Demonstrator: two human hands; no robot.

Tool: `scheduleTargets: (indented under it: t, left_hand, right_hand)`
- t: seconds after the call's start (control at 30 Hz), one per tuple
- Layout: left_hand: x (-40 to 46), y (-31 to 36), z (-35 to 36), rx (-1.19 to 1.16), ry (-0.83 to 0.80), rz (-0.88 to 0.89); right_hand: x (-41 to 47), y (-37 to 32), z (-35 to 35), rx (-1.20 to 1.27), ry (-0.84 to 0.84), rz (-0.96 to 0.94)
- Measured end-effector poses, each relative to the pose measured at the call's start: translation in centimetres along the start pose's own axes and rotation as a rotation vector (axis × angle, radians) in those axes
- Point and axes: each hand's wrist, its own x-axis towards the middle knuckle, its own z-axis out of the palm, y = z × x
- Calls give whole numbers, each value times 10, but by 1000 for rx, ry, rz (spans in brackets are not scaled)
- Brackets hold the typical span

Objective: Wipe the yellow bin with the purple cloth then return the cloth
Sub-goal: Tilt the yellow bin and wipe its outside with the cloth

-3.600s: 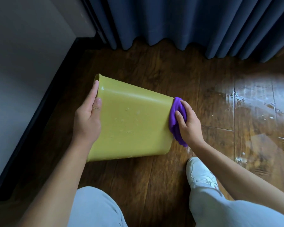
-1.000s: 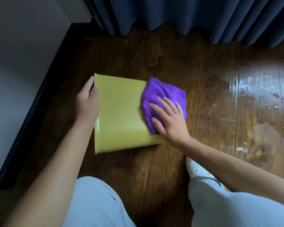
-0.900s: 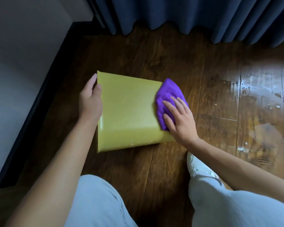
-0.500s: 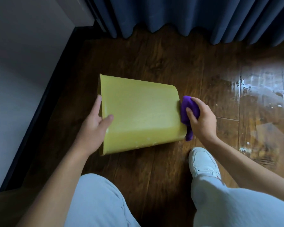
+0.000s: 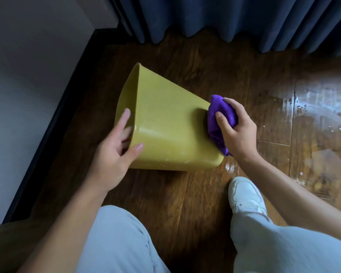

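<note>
The yellow bin point(image 5: 165, 127) lies tipped on its side on the wooden floor, its open mouth to the left and its base to the right. My left hand point(image 5: 114, 152) grips the rim at the near left, fingers inside the mouth and thumb on the outer wall. My right hand point(image 5: 236, 129) is closed around the bunched purple cloth point(image 5: 220, 119), pressing it against the bin's base end. A few water drops cling to the bin's lower side.
A white wall with dark skirting point(image 5: 53, 119) runs along the left. Blue curtains point(image 5: 234, 18) hang at the back. Wet, shiny floorboards point(image 5: 313, 123) lie to the right. My white shoe point(image 5: 246, 196) and pale trouser legs are at the bottom.
My right hand slid the cloth off the bin's upper side to its base end and bunched it. The bin's mouth lifted and turned; my left hand shifted to the near rim.
</note>
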Motion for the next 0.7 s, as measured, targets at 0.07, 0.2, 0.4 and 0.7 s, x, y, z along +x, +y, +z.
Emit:
scheduleTargets:
  t: [0.07,0.2,0.4,0.7]
  left_hand:
    - [-2,-3,4,80,-26,51]
    - [0,-13,4,209,-26,109]
    - [1,-12,7,208,-6,110]
    - [-3,-14,15,342,-95,164]
  right_hand:
    - [-1,2,-2,0,0,26]
    - [-4,4,-4,10,-7,70]
    - [-9,9,-3,-14,-61,115]
    - [-2,7,5,-91,-153,131]
